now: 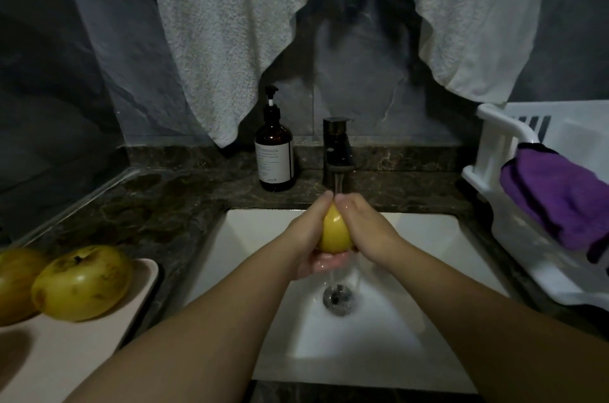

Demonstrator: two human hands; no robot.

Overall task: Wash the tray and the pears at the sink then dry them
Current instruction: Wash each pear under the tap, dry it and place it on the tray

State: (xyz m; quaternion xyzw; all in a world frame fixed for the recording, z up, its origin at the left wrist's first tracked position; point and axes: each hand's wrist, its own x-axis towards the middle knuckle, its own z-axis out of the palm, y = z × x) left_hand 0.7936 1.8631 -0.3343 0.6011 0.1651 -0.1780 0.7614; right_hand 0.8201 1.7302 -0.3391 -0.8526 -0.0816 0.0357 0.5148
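- Over the white sink [428, 271], under the dark faucet [337, 152], a yellow pear [334, 233] is being held in the running water.
- The pear is being cupped from below and from the left by the left hand [311, 238], fingers curled round it; wet fingertips are showing beneath the fruit.
- The right hand [365, 228] is being pressed against the pear's right side, fingers wrapped over the top, so the fruit is being clasped between both hands.
- Both sets of fingertips are being brought together just under the spout.
- A thin stream is being let fall past the hands toward the metal drain [336, 299] at the basin's middle.
- At the left edge of the dark marble counter [171, 205], a pale pink tray [99, 336] is being used to carry two more pears: one whole in view [82, 282], the other [14, 284] cut off by the frame edge. The two are touching.
- At the counter's back edge, just left of the faucet, an amber pump bottle [275, 152] is being kept upright.
- At the right edge, a white plastic rack [494, 145] is being used to hold a purple cloth [557, 195], draped over its rim.
- Above, a white towel [214, 40] is being hung against the grey wall.
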